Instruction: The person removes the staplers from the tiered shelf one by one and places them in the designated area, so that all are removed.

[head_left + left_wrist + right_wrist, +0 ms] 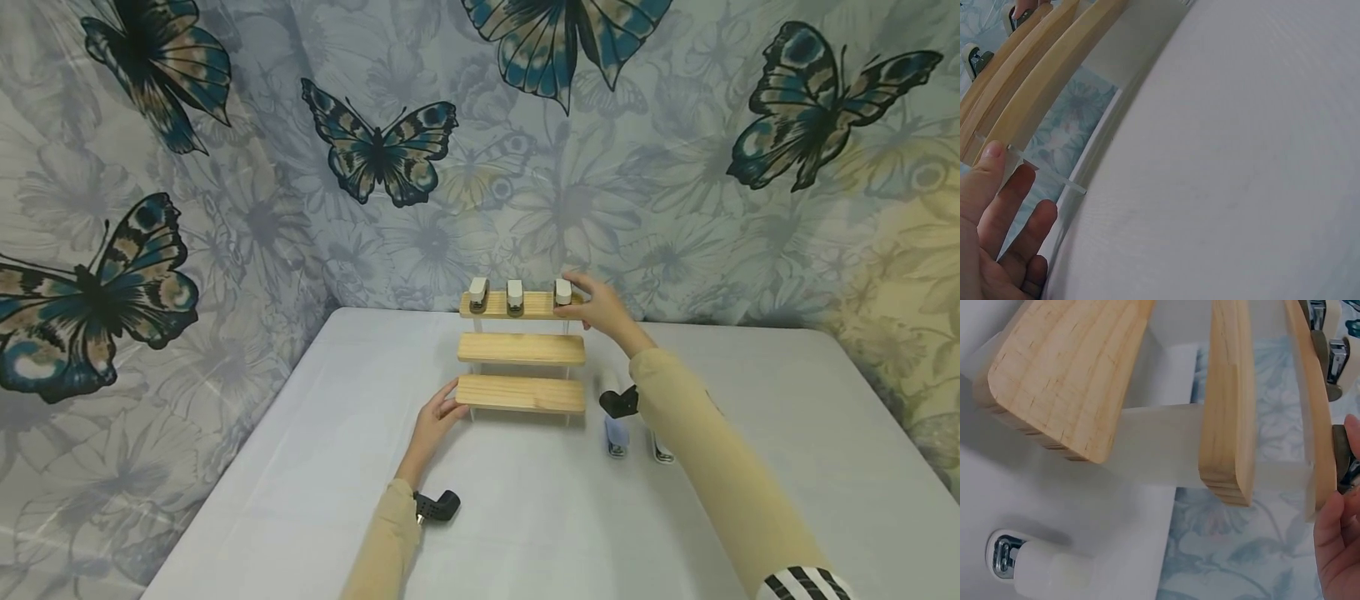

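A: Surface and room?
B: White table (315, 467), smooth, matte. Butterfly cloth (225, 167) hung behind and at the sides.

A: Materials?
B: Rack (521, 350) w/ three pale wood steps, rounded ends, clear side panels. Three small staplers on the top step. Two more lay on the table, right of the rack.

A: Hands?
B: Left hand (437, 414) rested relaxed against the bottom step's left end. Right hand (600, 310) pinched the right stapler (563, 292) on the top step.

A: Any writing?
B: None readable.
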`<action>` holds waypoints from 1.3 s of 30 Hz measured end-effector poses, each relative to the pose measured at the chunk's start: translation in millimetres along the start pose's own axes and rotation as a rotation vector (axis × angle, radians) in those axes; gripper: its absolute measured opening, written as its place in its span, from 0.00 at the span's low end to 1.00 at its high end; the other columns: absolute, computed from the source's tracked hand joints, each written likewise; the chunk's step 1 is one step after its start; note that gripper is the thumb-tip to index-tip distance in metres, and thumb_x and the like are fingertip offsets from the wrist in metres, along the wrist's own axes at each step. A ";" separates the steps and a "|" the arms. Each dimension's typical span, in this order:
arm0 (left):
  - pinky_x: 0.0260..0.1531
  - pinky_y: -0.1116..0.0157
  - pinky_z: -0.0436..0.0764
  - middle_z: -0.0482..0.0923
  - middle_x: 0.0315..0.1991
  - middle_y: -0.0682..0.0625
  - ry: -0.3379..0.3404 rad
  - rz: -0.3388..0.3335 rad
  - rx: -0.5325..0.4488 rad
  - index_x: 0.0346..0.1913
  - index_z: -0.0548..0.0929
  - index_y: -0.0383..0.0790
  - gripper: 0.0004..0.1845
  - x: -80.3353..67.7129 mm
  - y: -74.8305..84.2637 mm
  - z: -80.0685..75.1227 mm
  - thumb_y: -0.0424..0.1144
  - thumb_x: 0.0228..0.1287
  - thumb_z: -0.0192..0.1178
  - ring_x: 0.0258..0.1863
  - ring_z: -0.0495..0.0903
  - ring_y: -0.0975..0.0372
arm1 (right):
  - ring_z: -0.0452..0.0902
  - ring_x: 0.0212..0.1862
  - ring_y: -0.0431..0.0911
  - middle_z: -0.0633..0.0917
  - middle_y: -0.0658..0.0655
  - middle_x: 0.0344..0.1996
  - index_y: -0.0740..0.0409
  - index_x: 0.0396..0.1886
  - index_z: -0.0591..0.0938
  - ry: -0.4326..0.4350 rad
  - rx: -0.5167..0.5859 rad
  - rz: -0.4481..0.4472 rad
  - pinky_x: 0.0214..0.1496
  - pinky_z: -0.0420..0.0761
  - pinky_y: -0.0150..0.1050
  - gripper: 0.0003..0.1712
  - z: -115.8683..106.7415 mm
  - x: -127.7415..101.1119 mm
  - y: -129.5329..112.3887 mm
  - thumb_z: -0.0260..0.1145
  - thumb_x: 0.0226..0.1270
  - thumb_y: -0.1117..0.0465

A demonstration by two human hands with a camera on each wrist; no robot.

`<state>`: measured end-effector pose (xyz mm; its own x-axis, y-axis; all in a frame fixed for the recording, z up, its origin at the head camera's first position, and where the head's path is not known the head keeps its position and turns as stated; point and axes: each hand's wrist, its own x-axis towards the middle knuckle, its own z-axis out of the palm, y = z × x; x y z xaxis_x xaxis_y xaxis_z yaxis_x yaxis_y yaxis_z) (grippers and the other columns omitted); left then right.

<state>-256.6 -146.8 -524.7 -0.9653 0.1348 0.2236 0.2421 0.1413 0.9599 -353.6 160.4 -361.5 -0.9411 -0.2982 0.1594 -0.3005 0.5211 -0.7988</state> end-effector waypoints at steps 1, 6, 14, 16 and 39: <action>0.48 0.60 0.72 0.78 0.44 0.43 0.000 0.000 0.002 0.64 0.62 0.37 0.34 -0.1 0.0 -0.1 0.44 0.57 0.61 0.45 0.77 0.58 | 0.76 0.28 0.56 0.61 0.67 0.62 0.57 0.66 0.60 0.003 0.006 -0.002 0.27 0.76 0.45 0.43 0.4 -0.2 0.5 0.69 0.53 0.55; 0.48 0.59 0.72 0.78 0.45 0.42 -0.006 0.016 0.024 0.65 0.62 0.36 0.33 0.0 -0.6 -1.1 0.43 0.58 0.60 0.45 0.77 0.57 | 0.74 0.42 0.60 0.62 0.66 0.62 0.55 0.67 0.60 0.015 0.036 0.017 0.23 0.77 0.41 0.43 2.1 -1.0 4.7 0.69 0.53 0.55; 0.47 0.61 0.72 0.79 0.44 0.43 -0.012 0.002 0.017 0.65 0.62 0.37 0.34 -0.1 -2.9 -2.6 0.44 0.58 0.60 0.45 0.77 0.59 | 0.67 0.14 0.45 0.64 0.68 0.60 0.53 0.67 0.61 0.019 0.082 0.064 0.23 0.76 0.41 0.42 2.7 -1.7 6.1 0.69 0.53 0.55; 0.47 0.61 0.72 0.79 0.44 0.43 -0.014 -0.003 0.015 0.65 0.62 0.37 0.33 0.3 -2.7 -2.5 0.43 0.58 0.60 0.45 0.77 0.59 | 0.67 0.13 0.44 0.64 0.68 0.60 0.52 0.67 0.61 0.016 0.095 0.071 0.24 0.76 0.43 0.42 2.1 -1.6 7.3 0.69 0.53 0.55; 0.47 0.59 0.72 0.77 0.45 0.37 -0.030 0.005 0.013 0.64 0.60 0.30 0.30 -6.9 29.4 -0.2 0.35 0.60 0.58 0.46 0.76 0.53 | 0.77 0.27 0.46 0.66 0.67 0.59 0.58 0.65 0.63 0.028 0.120 0.068 0.22 0.76 0.35 0.33 -0.2 -1.4 4.0 0.63 0.61 0.62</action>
<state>-242.8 -143.8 -498.0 -0.9607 0.1651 0.2233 0.2487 0.1537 0.9563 -353.5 163.1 -364.8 -0.9631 -0.2423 0.1174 -0.2169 0.4399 -0.8715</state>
